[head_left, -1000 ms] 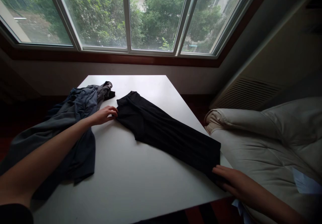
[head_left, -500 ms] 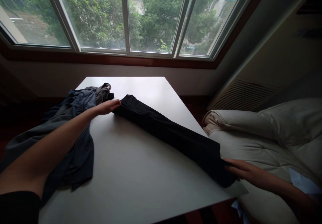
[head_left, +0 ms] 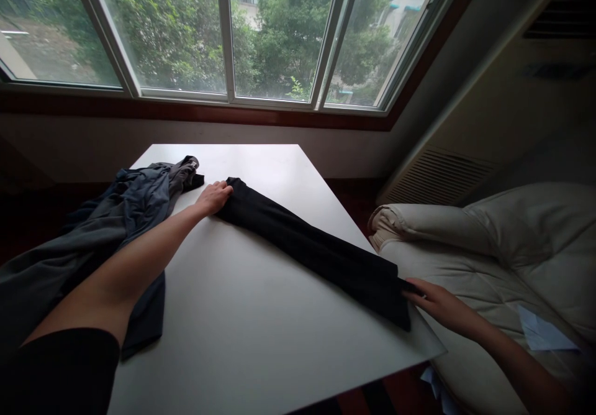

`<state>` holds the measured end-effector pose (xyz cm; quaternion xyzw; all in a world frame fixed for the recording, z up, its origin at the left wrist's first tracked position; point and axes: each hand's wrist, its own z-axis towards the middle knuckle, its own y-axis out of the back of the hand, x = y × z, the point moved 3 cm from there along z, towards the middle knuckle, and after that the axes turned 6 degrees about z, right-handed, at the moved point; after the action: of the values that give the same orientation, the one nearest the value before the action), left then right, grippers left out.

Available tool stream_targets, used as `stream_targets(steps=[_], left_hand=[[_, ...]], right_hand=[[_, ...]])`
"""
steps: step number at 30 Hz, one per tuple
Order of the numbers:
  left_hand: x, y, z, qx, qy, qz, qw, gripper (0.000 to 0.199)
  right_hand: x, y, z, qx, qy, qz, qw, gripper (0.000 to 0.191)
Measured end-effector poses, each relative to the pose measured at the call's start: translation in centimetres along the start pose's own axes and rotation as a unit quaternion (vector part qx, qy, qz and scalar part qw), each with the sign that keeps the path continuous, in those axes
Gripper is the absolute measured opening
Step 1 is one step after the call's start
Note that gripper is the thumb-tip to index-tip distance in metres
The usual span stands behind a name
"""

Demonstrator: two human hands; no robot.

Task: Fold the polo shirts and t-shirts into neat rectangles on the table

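Observation:
A long folded black garment lies slantwise across the white table, from the upper middle down to the right edge. My left hand grips its far left end, fingers bent over the cloth. At the other end my right hand pinches a narrow dark tip of the fabric near the table's right corner. A loose heap of grey and dark blue clothes lies at the table's left side, partly behind my left forearm, and hangs over the edge.
A cream padded sofa stands against the table's right side, with a pale blue paper or cloth piece on it. Beyond the table are a wall and a sliding window. A vented cabinet stands at the right.
My left hand has moved slightly right, its fingers now over the garment's end. The garment's right end has flattened, and my right hand has shifted a little up and left. The camera view has shifted slightly.

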<state>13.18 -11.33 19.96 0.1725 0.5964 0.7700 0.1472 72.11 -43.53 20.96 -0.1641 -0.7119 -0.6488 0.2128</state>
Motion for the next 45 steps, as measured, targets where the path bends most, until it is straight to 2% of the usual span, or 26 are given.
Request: stream_targets(steps=[2, 3, 7, 10, 15, 17, 19, 22, 27, 32, 35, 39, 45], left_hand=[[-0.8, -0.3, 0.0, -0.006, -0.003, 0.009, 1.000, 0.031], [-1.3, -0.3, -0.1, -0.015, -0.006, 0.006, 1.000, 0.033], [-5.0, 0.2, -0.5, -0.050, -0.068, -0.049, 0.995, 0.034], [-8.9, 0.3, -1.0, -0.046, -0.154, -0.101, 0.982, 0.041], [-15.4, -0.8, -2.5, -0.010, -0.261, -0.108, 0.959, 0.058], [-17.0, -1.3, -3.1, 0.004, -0.292, -0.099, 0.951, 0.061], [-17.4, -1.7, -3.4, 0.010, -0.306, -0.098, 0.947, 0.061], [-15.8, -2.0, -3.3, 0.015, -0.281, -0.107, 0.954, 0.062], [-9.7, -3.0, -2.7, 0.046, -0.160, -0.105, 0.980, 0.062], [-4.4, -4.2, -2.8, 0.055, -0.088, -0.075, 0.992, 0.062], [-1.8, -4.7, -2.4, 0.059, -0.008, -0.062, 0.996, 0.063], [0.0, -5.2, -1.4, 0.066, 0.059, -0.058, 0.994, 0.064], [0.8, -5.1, -0.4, 0.073, 0.059, -0.054, 0.994, 0.062]], right_hand=[[-0.4, -0.1, 0.2, 0.045, 0.009, -0.010, 0.999, 0.046], [-0.5, 0.0, 0.4, 0.041, 0.007, -0.020, 0.999, 0.042], [1.0, 0.6, 1.5, -0.123, 0.019, -0.073, 0.989, 0.034], [4.2, -0.6, 2.1, -0.180, 0.084, -0.084, 0.976, 0.034], [9.3, -5.0, 3.6, -0.120, 0.182, -0.095, 0.971, 0.041], [9.9, -6.6, 4.3, -0.091, 0.198, -0.104, 0.970, 0.046], [9.8, -7.8, 4.9, -0.069, 0.198, -0.113, 0.971, 0.052], [8.8, -8.9, 5.3, -0.046, 0.189, -0.125, 0.973, 0.056], [6.1, -9.0, 4.1, -0.037, 0.176, -0.147, 0.973, 0.062], [1.5, -8.1, 2.3, -0.084, 0.109, -0.171, 0.976, 0.060], [0.2, -8.0, 1.7, -0.097, 0.089, -0.170, 0.977, 0.059], [0.7, -7.9, 2.0, -0.107, 0.079, -0.165, 0.977, 0.056], [1.4, -6.5, 3.7, -0.133, 0.097, -0.139, 0.976, 0.055]])
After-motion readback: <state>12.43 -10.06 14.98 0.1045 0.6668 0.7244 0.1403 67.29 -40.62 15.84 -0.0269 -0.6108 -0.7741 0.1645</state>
